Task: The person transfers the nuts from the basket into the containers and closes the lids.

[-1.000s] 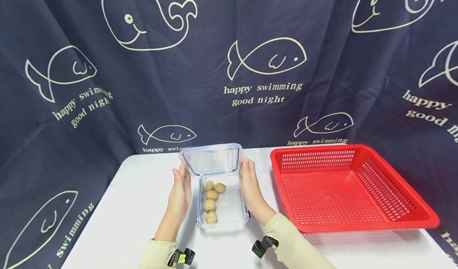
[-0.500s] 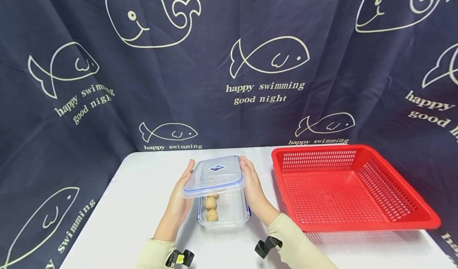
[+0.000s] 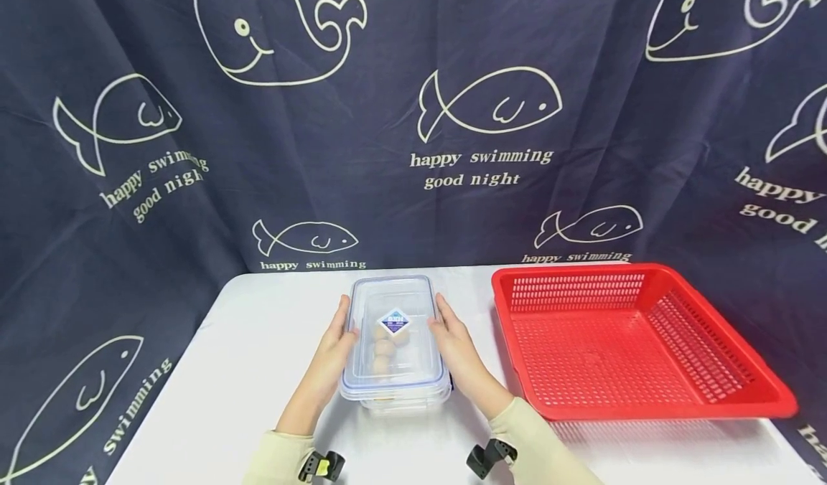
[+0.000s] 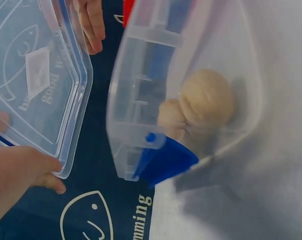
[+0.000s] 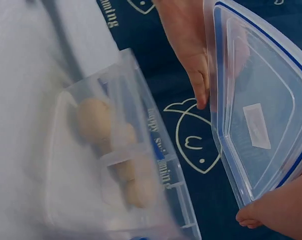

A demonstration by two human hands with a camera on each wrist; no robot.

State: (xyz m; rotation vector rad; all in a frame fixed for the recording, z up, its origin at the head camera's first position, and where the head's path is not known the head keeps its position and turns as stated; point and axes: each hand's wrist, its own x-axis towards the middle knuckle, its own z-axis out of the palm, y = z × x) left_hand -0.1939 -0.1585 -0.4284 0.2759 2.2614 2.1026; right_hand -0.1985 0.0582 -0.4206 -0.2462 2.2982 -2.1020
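A clear plastic lid (image 3: 413, 304) with a blue seal and a diamond-shaped label is held level between my two hands. My left hand (image 3: 331, 356) grips its left edge, thumb on top. On the opposite edge, my right hand (image 3: 457, 349) holds it the same way. Beneath it stands the clear food container (image 3: 407, 405) on the table; both wrist views show a gap between lid and container. Several walnuts (image 4: 208, 99) lie inside the container, along its left side, and show through the lid in the head view. A blue latch (image 4: 166, 161) hangs off the container's side.
To the right, a red perforated plastic basket (image 3: 601, 407) stands on the white table (image 3: 258, 341). Behind the table hangs a dark blue curtain (image 3: 388, 205) with whale and fish drawings.
Both hands have tipped the lid down from a steep tilt to level and brought it toward me, so it now covers the container from above. The container and basket have stayed put.
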